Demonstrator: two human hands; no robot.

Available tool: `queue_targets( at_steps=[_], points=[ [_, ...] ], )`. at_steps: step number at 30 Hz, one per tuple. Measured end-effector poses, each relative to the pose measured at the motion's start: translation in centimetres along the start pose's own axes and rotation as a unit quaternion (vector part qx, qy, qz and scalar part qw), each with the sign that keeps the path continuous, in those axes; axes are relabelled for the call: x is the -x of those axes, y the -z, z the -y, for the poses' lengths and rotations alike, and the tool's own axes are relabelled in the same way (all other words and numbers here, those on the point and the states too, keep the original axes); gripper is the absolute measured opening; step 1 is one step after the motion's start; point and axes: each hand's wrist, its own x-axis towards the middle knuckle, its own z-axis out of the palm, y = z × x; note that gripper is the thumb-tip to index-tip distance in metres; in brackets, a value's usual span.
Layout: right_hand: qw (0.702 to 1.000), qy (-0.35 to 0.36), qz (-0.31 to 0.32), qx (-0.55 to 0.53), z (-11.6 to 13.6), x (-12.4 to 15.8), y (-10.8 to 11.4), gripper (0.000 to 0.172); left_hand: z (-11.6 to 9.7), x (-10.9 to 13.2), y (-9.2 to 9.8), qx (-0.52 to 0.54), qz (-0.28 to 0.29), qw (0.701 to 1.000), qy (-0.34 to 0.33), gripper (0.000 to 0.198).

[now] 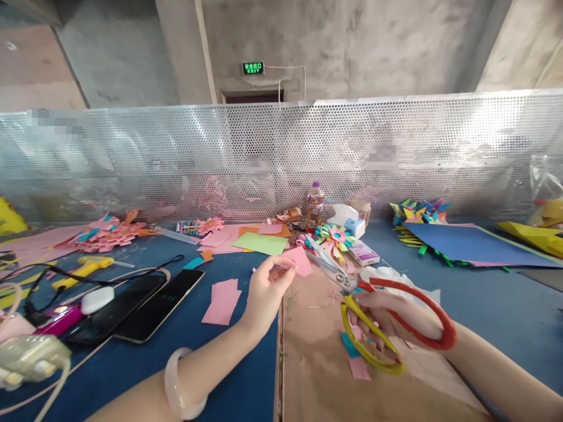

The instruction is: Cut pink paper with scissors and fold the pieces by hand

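Note:
Between the thumb and fingers of my left hand (269, 288) is a small piece of pink paper (301, 262), held up over the table. My right hand (387, 316) grips a pair of scissors (345, 282) with one red and one yellow handle loop. The blades point up and left, parted, close beside the pink paper; whether they touch it I cannot tell. Left of my left forearm lies a small stack of pink paper pieces (223, 302). Blue and pink scraps (352, 347) lie on the brown board, below the scissors.
A brown board (316, 375) covers the table's middle. Two phones (160, 308), cables and a yellow glue gun (83, 271) lie left. Behind are coloured sheets (261, 242), paper flowers (335, 239) and a bottle (315, 205). Blue sheets (479, 243) lie right. A perforated metal panel (281, 146) stands behind.

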Motion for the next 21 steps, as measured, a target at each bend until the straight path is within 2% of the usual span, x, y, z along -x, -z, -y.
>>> queue_targets(
  at_steps=[2, 13, 16, 21],
  points=[
    [0.999, -0.011, 0.003, -0.030, 0.0, 0.0, 0.5, 0.030, 0.3, 0.0, 0.1, 0.006, 0.006, 1.000, -0.004, 0.012],
    [0.996, -0.037, 0.066, -0.055, 0.0, -0.4, 1.6, 0.031, 0.7, 0.3, 0.0, 0.016, 0.029, 0.999, -0.011, 0.012],
    [0.997, -0.028, 0.048, -0.049, -0.2, -0.5, 1.5, 0.031, 0.7, 0.1, 0.0, 0.035, 0.025, 0.999, -0.007, 0.013],
    [0.999, 0.005, -0.019, -0.028, -0.3, -0.5, 0.3, 0.029, 0.6, -0.3, 0.1, 0.050, -0.014, 0.999, 0.004, 0.018]
  ],
)
